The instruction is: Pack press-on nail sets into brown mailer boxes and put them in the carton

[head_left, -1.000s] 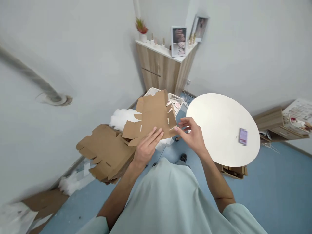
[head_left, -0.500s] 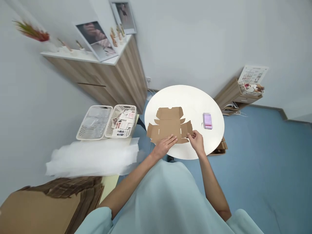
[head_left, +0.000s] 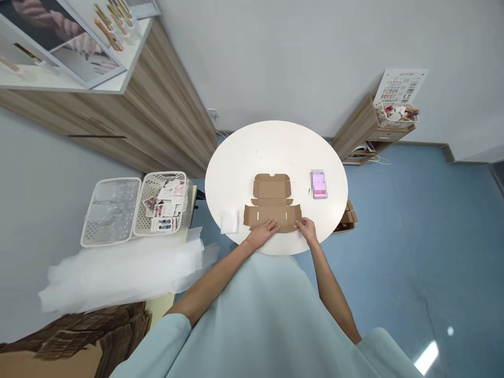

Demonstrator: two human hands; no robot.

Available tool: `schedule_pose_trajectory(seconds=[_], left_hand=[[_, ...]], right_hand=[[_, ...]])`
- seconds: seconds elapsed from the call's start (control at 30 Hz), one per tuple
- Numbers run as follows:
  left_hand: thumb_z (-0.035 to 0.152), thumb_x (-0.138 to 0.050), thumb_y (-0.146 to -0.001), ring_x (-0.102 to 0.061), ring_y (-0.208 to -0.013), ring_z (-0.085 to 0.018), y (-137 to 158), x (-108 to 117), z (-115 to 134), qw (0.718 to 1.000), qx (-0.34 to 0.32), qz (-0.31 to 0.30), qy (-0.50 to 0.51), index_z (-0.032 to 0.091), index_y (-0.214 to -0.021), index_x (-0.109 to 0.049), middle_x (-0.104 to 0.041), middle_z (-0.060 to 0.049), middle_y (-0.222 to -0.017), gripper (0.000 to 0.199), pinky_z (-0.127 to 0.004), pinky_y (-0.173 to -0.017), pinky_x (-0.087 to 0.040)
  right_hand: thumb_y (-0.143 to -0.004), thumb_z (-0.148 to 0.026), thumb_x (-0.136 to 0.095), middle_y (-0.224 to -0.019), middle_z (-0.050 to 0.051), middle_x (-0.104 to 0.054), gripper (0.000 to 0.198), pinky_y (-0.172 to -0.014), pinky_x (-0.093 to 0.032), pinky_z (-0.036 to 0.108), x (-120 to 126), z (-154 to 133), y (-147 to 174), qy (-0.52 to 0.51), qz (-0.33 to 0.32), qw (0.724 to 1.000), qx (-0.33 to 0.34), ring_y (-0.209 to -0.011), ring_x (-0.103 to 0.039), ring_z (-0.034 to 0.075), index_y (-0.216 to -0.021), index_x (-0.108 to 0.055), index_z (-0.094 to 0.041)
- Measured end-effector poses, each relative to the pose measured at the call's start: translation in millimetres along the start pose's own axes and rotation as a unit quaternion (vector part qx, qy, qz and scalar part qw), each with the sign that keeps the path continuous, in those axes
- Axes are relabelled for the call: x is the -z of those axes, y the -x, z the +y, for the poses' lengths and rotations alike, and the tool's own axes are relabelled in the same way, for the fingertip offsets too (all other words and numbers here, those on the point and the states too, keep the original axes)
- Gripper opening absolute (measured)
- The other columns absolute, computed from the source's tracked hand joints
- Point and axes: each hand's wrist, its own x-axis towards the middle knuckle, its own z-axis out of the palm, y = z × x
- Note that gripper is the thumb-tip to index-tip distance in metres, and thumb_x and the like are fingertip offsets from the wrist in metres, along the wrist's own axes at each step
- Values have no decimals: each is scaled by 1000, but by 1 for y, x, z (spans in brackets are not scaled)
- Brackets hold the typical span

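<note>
An unfolded brown cardboard box (head_left: 271,210) lies on the round white table (head_left: 244,152), close to its near edge. Its far panel lies away from me, and the small side flaps stand partly raised. My left hand (head_left: 263,234) rests flat on the near middle of the cardboard, fingers stretched out. At the near right corner, my right hand (head_left: 307,229) pinches the side flap. To the right on the tabletop is a blurred purple packet (head_left: 318,184). A white square pouch or sheet (head_left: 229,222) lies left of the cardboard.
On my left are two white baskets, one with clear bags (head_left: 110,210), one with small packets (head_left: 163,205). A pile of white wrapping sheets (head_left: 122,273) and stacked cardboard (head_left: 74,341) are nearer. A wooden cabinet (head_left: 157,105) stands behind; a small shelf (head_left: 374,131) stands at right.
My view has shifted, bringing the white square into sight. The right side flap looks more raised, with my right hand still at it. My left hand stays on the cardboard.
</note>
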Motion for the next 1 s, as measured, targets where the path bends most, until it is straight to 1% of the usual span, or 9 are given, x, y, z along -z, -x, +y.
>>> schedule_pose_trajectory(seconds=[0.1, 0.2, 0.27, 0.37, 0.53, 0.67, 0.83, 0.9, 1.0], left_hand=[[22, -63, -98, -41, -158, -33, 9, 5, -7, 999, 29, 18, 17, 26, -152, -56, -47, -17, -167, 55, -54, -128, -37], [32, -75, -91, -42, -157, -37, 24, 13, -17, 993, 94, 55, 38, 22, -153, -54, -44, -20, -168, 67, -56, -126, -40], [33, -81, -86, -46, -154, -39, 34, 17, -22, 987, 137, 65, 54, 20, -150, -58, -47, -20, -166, 69, -56, -124, -43], [33, -79, -87, -49, -151, -38, 45, 19, -24, 982, 155, 69, 86, 20, -140, -67, -50, -17, -164, 56, -54, -125, -42], [42, -75, -93, -53, -148, -36, 48, 23, -20, 970, 182, 82, 142, 21, -124, -77, -51, -13, -164, 37, -48, -125, -43], [41, -79, -90, -59, -142, -35, 43, 28, -20, 956, 215, 107, 166, 21, -132, -74, -60, -14, -156, 46, -48, -122, -46], [34, -82, -87, -75, -114, -29, 37, 33, -23, 927, 289, 134, 199, 22, -130, -74, -76, -9, -132, 45, -40, -105, -58], [33, -81, -88, -76, -110, -27, 35, 34, -23, 922, 301, 138, 203, 23, -128, -74, -77, -7, -129, 41, -38, -102, -59], [33, -80, -89, -75, -109, -27, 33, 36, -23, 922, 303, 142, 194, 24, -122, -75, -78, -6, -125, 35, -38, -100, -59]], right_hand=[[-87, -41, -62, -123, 17, -74, 38, -93, -58, 42, 4, -5, -1, 73, 61, 995, 12, -104, -73, 29, -115, -69, -17], [-97, -34, -53, -148, 22, -60, 50, -103, -54, 43, 3, -24, -5, 163, 91, 979, 76, -121, -68, 31, -141, -61, -13], [-102, -31, -48, -152, 21, -56, 50, -107, -51, 43, -4, -43, -12, 189, 69, 972, 121, -129, -64, 31, -148, -56, -12], [-102, -26, -49, -157, 20, -52, 51, -110, -49, 43, -20, -71, -28, 215, 15, 965, 148, -135, -60, 31, -151, -51, -14], [-96, -18, -58, -141, 24, -61, 58, -100, -52, 42, -44, -100, -54, 259, -75, 957, 111, -121, -64, 33, -153, -46, -10], [-98, -21, -61, -137, 21, -62, 68, -102, -51, 42, -53, -99, -60, 255, -92, 954, 127, -122, -63, 33, -161, -37, -14], [-98, -33, -66, -147, 17, -50, 82, -103, -54, 40, -54, -79, -49, 223, -116, 957, 141, -113, -69, 26, -169, -27, -24], [-93, -40, -74, -147, 15, -48, 93, -101, -56, 40, -51, -70, -41, 220, -132, 956, 146, -113, -70, 26, -170, -23, -29], [-79, -44, -89, -148, 15, -46, 121, -102, -55, 44, -45, -55, -27, 247, -169, 940, 165, -129, -63, 33, -172, -14, -33]])
